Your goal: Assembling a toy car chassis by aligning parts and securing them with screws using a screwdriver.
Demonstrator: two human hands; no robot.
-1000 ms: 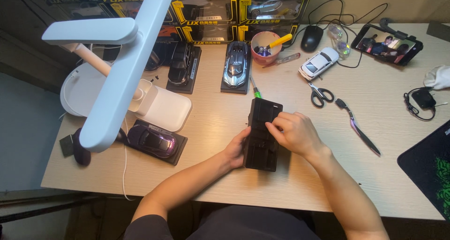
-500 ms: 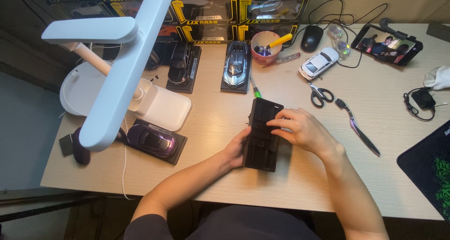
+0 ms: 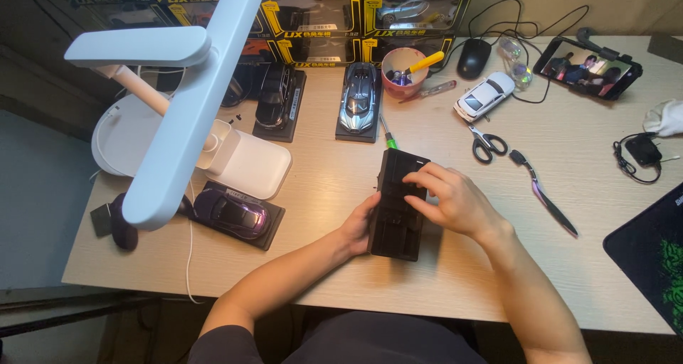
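A black model-car base (image 3: pixel 393 225) lies lengthwise on the wooden worktop (image 3: pixel 320 186), near the front edge at the middle. The left hand (image 3: pixel 359 225) grips its left side, fingers curled around the edge. The right hand (image 3: pixel 452 202) rests on top, fingers (image 3: pixel 416 180) bent and pressing its surface. Just beyond its far end lies a green-handled screwdriver (image 3: pixel 386 133), and scissors (image 3: pixel 487 143) lie to the right.
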